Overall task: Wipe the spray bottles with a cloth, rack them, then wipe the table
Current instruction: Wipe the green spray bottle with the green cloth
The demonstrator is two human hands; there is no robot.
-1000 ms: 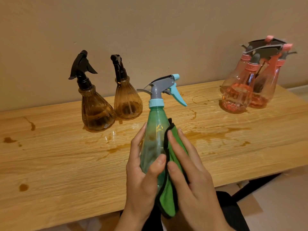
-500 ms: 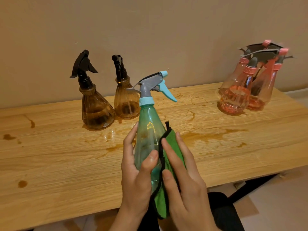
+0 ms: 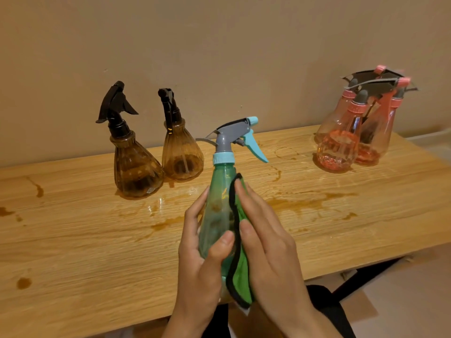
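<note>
Stained tabletop (image 3: 73, 240), 6 o'clock: the green bottle (image 3: 218, 198) is gripped by the left hand (image 3: 197, 269), the cloth (image 3: 240, 279) pressed on it by flat fingers (image 3: 253, 206) of the right hand (image 3: 271, 254); slippage may be caused by wetness.

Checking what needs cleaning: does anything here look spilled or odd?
Yes. Brown streaks lie spilled on the wooden table, mainly between the brown bottles and the pink bottles, with separate drops at its left end.

Dim, warm light; glare on the wet table (image 3: 156, 206); edges bowed, slightly soft.
</note>
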